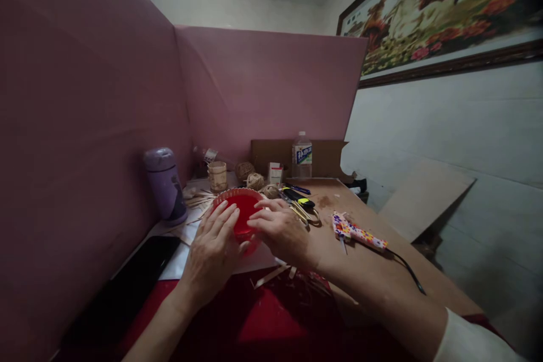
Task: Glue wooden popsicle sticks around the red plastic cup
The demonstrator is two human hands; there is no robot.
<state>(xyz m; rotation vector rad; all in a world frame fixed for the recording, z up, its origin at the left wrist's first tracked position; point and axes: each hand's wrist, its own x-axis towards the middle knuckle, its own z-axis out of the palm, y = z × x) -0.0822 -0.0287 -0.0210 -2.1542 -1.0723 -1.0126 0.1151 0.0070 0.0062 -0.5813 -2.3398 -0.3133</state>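
A round, see-through red plastic bowl (242, 207) with a scalloped rim sits in front of me over white paper. My left hand (216, 243) lies along its left side, fingers stretched over the rim and thumb near the front. From the right, my right hand (282, 229) holds the bowl too, its bent fingers reaching over the edge. Whether the bowl's base touches the paper is hidden by my hands. Just below, thin wooden strips (271, 277) lie scattered on the red cloth (254, 317).
A purple flask (166, 186) and a black phone (146, 260) are at left. Behind stand a small wooden cup (218, 176), twine balls (255, 181) and a plastic bottle (302, 158). At right lie yellow-black cutters (299, 198) and a flower-patterned glue gun (356, 233) with its cord.
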